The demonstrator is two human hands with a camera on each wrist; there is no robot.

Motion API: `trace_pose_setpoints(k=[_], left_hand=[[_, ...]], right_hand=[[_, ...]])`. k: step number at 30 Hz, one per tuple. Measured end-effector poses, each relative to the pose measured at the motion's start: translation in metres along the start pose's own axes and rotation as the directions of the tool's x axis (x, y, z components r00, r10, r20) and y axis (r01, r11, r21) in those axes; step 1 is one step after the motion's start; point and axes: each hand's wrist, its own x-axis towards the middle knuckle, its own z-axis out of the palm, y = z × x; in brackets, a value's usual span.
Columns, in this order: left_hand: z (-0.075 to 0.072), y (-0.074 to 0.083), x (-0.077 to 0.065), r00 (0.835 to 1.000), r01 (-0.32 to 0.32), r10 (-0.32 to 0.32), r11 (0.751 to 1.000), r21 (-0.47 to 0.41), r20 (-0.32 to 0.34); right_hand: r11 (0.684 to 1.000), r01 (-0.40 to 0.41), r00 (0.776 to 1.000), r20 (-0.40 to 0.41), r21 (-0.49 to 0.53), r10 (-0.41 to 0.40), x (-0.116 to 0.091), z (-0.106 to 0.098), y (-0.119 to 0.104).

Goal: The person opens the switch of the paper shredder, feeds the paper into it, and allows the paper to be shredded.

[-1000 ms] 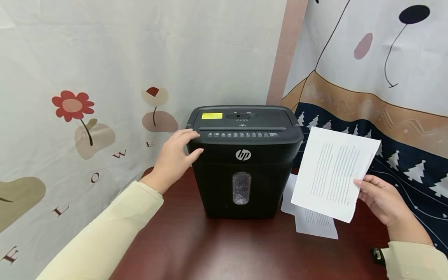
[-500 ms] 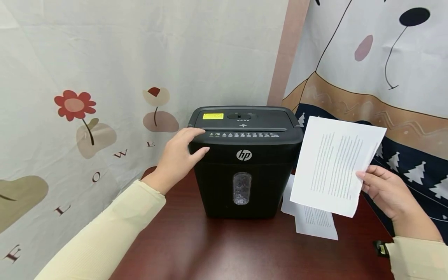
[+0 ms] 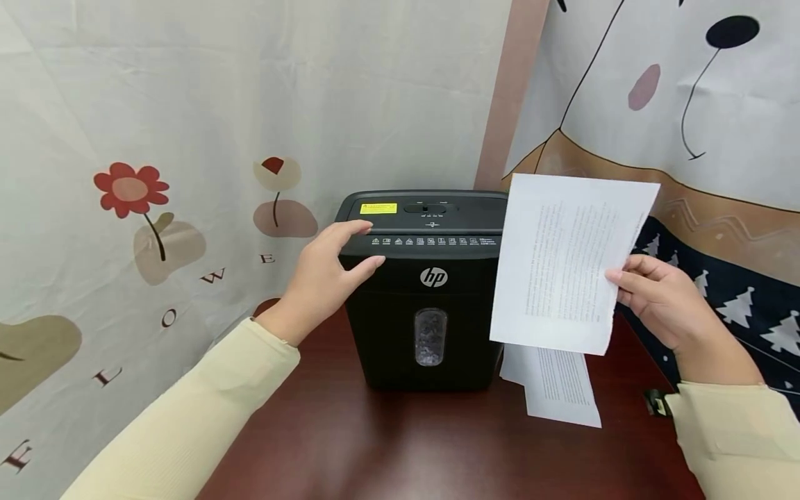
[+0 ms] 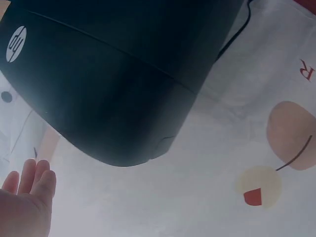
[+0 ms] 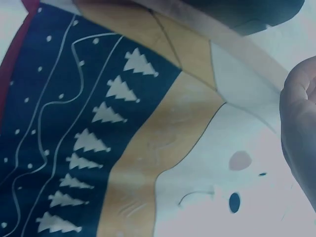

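A black HP paper shredder point(image 3: 387, 312) stands upright on the table, with a slot across its top and a small window in front. My left hand point(image 3: 319, 281) is at its upper left corner, thumb and fingers spread apart and holding nothing; in the left wrist view the same hand point(image 4: 29, 202) shows its fingers extended beside the shredder point(image 4: 113, 89). My right hand point(image 3: 669, 305) pinches a printed sheet of paper point(image 3: 569, 264) by its right edge, raised and overlapping the shredder's right side in the head view. The right wrist view catches only part of that hand point(image 5: 301, 123).
More printed sheets point(image 3: 562, 392) lie on the dark red table point(image 3: 437, 444) right of the shredder. A flower-printed cloth point(image 3: 375, 90) hangs behind and to the left, a bear-printed one point(image 3: 625, 139) to the right. A power cord point(image 4: 237, 37) runs behind the shredder.
My right hand has carried the sheet up and left, so it now covers the shredder's right end. The left hand has shifted slightly right along the shredder's top corner.
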Motion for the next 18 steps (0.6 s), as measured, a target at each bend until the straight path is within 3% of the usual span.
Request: trace_pose_setpoints(k=[5, 12, 18], left_hand=[[-0.001, 0.008, 0.003, 1.0, 0.023, -0.022, 0.998, -0.059, 0.013], [-0.002, 0.022, 0.01, 0.992, 0.101, -0.085, 0.981, -0.168, 0.096], [-0.001, 0.034, 0.018, 0.983, 0.128, -0.093, 0.966, -0.226, 0.158]], right_hand=[[1.0, -0.01, 1.0, 0.025, -0.021, 0.011, 0.012, 0.016, -0.005], [0.997, -0.009, 1.0, 0.027, -0.071, 0.011, 0.023, 0.035, -0.012], [0.993, -0.005, 0.999, 0.044, -0.115, 0.01, 0.035, 0.052, -0.02]])
